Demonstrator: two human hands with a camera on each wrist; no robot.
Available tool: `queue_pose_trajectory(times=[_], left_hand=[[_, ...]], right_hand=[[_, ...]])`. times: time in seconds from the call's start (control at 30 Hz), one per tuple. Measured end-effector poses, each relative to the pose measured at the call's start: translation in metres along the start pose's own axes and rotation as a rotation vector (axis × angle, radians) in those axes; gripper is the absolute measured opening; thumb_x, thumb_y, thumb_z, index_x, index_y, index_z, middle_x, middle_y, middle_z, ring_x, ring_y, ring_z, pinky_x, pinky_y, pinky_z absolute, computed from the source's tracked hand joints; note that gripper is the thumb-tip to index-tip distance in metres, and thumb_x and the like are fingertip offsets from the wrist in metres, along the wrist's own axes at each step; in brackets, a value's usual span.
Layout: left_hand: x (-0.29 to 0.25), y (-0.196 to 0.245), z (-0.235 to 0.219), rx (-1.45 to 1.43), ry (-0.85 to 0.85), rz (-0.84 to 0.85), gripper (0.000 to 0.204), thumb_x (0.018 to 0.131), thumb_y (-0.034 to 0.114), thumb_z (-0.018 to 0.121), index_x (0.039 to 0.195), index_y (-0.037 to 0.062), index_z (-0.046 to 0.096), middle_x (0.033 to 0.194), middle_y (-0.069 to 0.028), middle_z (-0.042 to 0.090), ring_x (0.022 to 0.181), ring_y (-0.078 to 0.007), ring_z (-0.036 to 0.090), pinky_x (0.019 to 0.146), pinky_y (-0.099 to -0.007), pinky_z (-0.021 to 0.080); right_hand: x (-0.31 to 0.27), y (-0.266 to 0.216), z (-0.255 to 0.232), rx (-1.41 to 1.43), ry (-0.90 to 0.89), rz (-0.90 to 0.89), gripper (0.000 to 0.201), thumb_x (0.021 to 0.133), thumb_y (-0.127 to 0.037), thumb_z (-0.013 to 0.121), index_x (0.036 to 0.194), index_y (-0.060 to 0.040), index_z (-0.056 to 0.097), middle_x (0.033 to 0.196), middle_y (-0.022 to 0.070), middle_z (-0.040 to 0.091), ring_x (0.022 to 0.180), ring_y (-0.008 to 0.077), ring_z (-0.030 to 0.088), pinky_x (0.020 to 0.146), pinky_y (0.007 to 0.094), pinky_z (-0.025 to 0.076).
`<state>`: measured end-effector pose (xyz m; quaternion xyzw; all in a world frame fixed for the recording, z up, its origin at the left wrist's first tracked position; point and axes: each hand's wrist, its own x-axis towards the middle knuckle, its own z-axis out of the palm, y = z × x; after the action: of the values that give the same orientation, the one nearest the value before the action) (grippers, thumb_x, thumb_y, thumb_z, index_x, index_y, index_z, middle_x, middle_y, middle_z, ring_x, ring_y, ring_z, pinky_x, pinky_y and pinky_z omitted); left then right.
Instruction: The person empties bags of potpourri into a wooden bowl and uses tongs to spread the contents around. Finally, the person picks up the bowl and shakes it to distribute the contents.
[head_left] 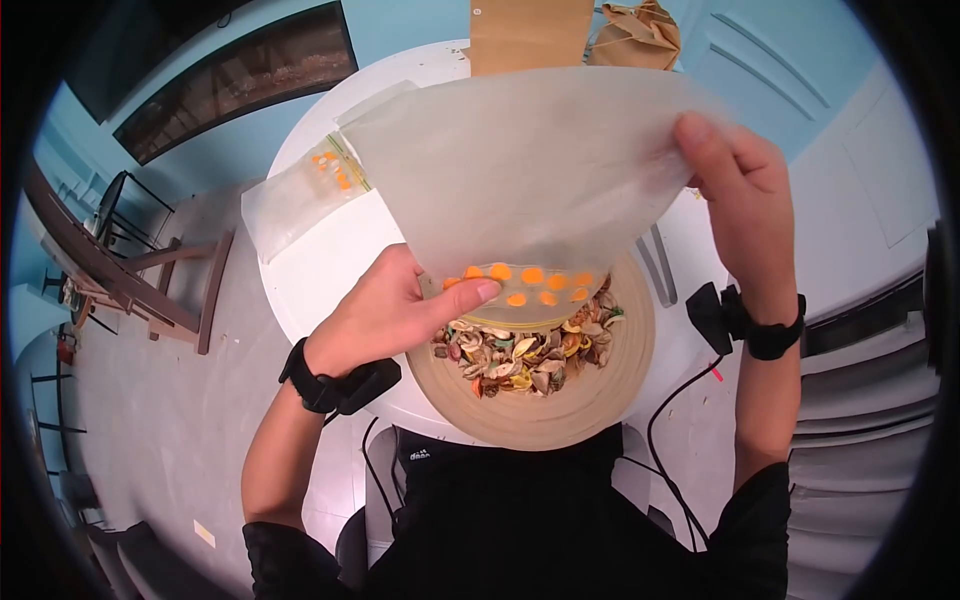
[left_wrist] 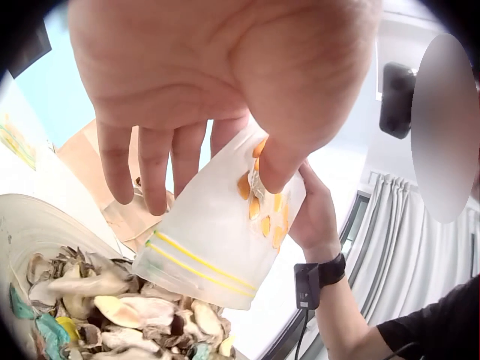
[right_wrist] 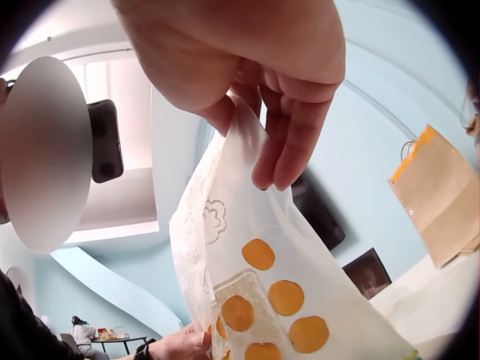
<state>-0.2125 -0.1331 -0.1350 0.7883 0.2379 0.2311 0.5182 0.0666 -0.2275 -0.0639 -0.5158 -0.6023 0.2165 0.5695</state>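
1. Your left hand (head_left: 385,310) pinches the lower, zip end of the plastic bag (head_left: 520,170), thumb on the near face and the other fingers behind it, as the left wrist view shows.
2. Your right hand (head_left: 735,195) grips the bag's opposite end and lifts it higher, fingers curled over the edge. Held this way the bag slopes down toward your left hand, so its mouth points at the bowl.
3. The bag is frosted, with orange dots (head_left: 530,280) printed near the zip. It looks empty from the head view, though the cloudy plastic makes that hard to confirm.
4. The bowl (head_left: 620,390), wide and tan, sits at the table's near edge directly under the bag's low end. It holds a heap of dried petals and husks (head_left: 525,355), which explains the mouth being kept right over it.
5. A second bag (head_left: 300,195) with orange dots lies flat at the left edge of the round white table (head_left: 330,260).
6. At the far edge stand a brown paper bag (head_left: 530,35) and some crumpled brown paper (head_left: 640,35).
7. Around you are pale blue walls, a grey floor and wooden furniture on the left.
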Motion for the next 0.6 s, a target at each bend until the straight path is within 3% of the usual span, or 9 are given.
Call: queue_pose_trajectory(times=[0.2,0.37,0.6], left_hand=[[0.0,0.0,-0.005,-0.036,0.017,-0.029,0.029,0.095,0.021,0.072,0.115,-0.0006,0.072,0.107,-0.009,0.075,0.1,-0.0155,0.066,0.092,-0.0323,0.051],[0.002,-0.016,-0.013,0.064,0.112,0.027,0.026,0.095,0.02,0.072,0.113,0.0003,0.073,0.101,-0.0071,0.075,0.094,-0.0121,0.066,0.087,-0.03,0.052],[0.007,-0.012,-0.014,0.012,0.185,0.014,0.02,0.096,0.016,0.069,0.108,-0.0007,0.073,0.094,-0.0038,0.075,0.086,-0.0086,0.065,0.081,-0.026,0.051]], right_hand=[[0.0,0.002,-0.004,-0.096,0.012,0.003,0.028,0.101,-0.026,0.066,0.104,0.0004,0.076,0.089,0.0027,0.074,0.078,0.0081,0.065,0.072,0.0244,0.053],[0.002,0.003,-0.007,0.058,0.111,-0.006,0.031,0.102,-0.028,0.063,0.108,0.0008,0.074,0.095,0.0042,0.074,0.082,0.0105,0.067,0.076,0.027,0.055],[0.006,0.009,-0.016,0.035,0.026,0.012,0.033,0.103,-0.03,0.062,0.11,0.001,0.073,0.101,0.0059,0.074,0.088,0.0123,0.069,0.078,0.0289,0.056]])
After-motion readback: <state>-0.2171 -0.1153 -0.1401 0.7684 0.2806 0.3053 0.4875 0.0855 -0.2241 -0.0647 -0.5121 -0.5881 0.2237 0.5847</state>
